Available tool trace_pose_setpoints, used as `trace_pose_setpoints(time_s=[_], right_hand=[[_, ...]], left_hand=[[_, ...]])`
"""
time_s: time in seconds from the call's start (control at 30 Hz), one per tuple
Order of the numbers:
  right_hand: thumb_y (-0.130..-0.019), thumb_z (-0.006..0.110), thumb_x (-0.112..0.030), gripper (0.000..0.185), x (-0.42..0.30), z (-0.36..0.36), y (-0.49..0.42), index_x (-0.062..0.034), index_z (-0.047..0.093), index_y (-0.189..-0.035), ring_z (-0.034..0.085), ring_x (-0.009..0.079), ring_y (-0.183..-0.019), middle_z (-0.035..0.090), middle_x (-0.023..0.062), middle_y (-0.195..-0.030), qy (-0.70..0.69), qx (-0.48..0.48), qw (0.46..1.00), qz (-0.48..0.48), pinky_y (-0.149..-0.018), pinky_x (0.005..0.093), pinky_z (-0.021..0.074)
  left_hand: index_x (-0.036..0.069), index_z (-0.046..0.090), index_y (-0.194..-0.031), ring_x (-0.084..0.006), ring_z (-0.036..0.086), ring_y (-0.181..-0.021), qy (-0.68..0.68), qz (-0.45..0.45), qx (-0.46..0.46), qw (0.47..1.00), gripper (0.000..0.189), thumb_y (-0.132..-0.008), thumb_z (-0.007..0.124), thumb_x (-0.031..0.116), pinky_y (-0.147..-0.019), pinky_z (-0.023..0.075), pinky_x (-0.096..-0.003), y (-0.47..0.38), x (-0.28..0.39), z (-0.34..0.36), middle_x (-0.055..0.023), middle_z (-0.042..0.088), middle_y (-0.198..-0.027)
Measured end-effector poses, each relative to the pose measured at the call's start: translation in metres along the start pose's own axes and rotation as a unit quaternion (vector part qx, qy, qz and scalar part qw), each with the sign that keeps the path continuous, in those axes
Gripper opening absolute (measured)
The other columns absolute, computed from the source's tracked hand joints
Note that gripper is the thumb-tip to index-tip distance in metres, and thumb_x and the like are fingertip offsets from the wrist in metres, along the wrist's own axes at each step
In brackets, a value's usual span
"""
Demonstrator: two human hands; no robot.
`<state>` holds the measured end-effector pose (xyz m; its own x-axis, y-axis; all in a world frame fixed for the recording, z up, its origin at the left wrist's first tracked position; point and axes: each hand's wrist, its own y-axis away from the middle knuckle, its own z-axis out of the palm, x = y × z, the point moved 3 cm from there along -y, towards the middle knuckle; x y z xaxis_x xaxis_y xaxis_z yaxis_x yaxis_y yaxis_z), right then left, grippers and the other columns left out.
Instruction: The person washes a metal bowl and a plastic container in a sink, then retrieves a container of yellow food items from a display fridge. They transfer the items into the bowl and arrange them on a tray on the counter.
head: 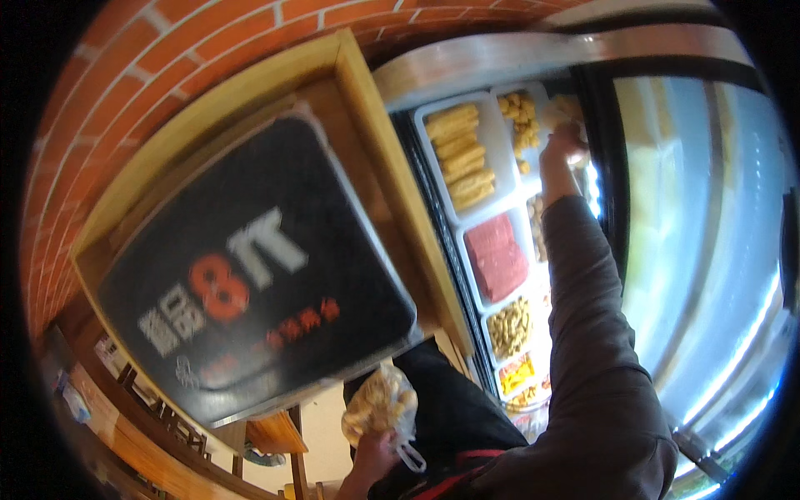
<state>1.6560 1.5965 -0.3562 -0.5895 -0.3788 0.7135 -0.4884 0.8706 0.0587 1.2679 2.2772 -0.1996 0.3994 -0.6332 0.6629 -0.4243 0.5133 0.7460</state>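
At the bottom of the view my left hand (pixel 375 453) grips a clear plastic bag (pixel 381 400) of pale tan food pieces, its handle loop hanging down. My right arm stretches into a lit food display case. At its far end my right hand (pixel 565 147) is curled by something pale tan (pixel 562 109), blurred and partly hidden; whether the hand holds it cannot be told. Beside that hand a white tray (pixel 539 94) carries small golden-brown pieces. Fried dough sticks (pixel 461 156) lie in a white tray to the left, with a slab of pink-red meat (pixel 497 257) nearer.
A dark board bearing large printed writing (pixel 250 262) lies across a wood-framed counter (pixel 400 206) on the left. Smaller trays, including one of brown pieces (pixel 509 328), line the near part of the case. Glass panels (pixel 675 219) stand right; a brick wall (pixel 237 44) rises behind.
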Motion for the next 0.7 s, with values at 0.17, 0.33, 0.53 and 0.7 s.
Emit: trace_pose_setpoints(time_s=[0.17,0.33,0.53,0.7], right_hand=[[-0.084,0.072,-0.034,0.051,0.054,0.01,0.16,-0.0053,0.055,-0.123,0.067,0.0243,-0.099,0.066,0.0147,-0.112,-0.428,0.05,0.901,-0.053,-0.078,0.0408,0.055],[-0.094,0.062,-0.023,0.035,0.191,-0.034,0.361,0.0014,0.058,-0.119,0.066,0.0212,-0.092,0.068,0.0127,-0.105,-0.731,-0.015,0.668,-0.142,-0.075,0.0321,0.0548],[-0.076,0.073,-0.014,0.029,0.225,-0.062,0.59,-0.0063,0.059,-0.1,0.066,0.0313,-0.082,0.065,0.0132,-0.089,-0.467,-0.257,0.754,-0.384,-0.067,0.0417,0.053],[-0.077,0.064,-0.009,0.023,0.2,-0.099,0.666,-0.0087,0.059,-0.1,0.064,0.0321,-0.089,0.059,0.0093,-0.098,-0.451,-0.145,0.666,-0.576,-0.077,0.0442,0.053]], left_hand=[[0.003,0.068,-0.083,-0.0398,0.065,-0.074,-0.074,0.035,0.1,0.992,0.023,-0.074,0.075,0.023,-0.067,0.0513,-0.0481,0.013,0.002,-0.013,-0.0181,0.067,-0.076],[-0.002,0.058,-0.095,-0.0445,0.058,-0.081,-0.042,0.082,0.186,0.978,0.028,-0.079,0.069,0.017,-0.077,0.0465,-0.0503,0.026,-0.015,-0.005,-0.0226,0.061,-0.083],[-0.005,0.052,-0.119,-0.0435,0.061,-0.107,0.196,0.055,0.162,0.966,0.035,-0.09,0.063,0.012,-0.088,0.0499,-0.043,0.013,-0.017,0.023,-0.0254,0.064,-0.111],[0.0,0.048,-0.135,-0.0236,0.056,-0.12,0.587,-0.084,0.103,0.798,0.043,-0.099,0.056,0.021,-0.102,0.0428,-0.0347,0.017,-0.008,0.029,-0.0114,0.06,-0.129]])
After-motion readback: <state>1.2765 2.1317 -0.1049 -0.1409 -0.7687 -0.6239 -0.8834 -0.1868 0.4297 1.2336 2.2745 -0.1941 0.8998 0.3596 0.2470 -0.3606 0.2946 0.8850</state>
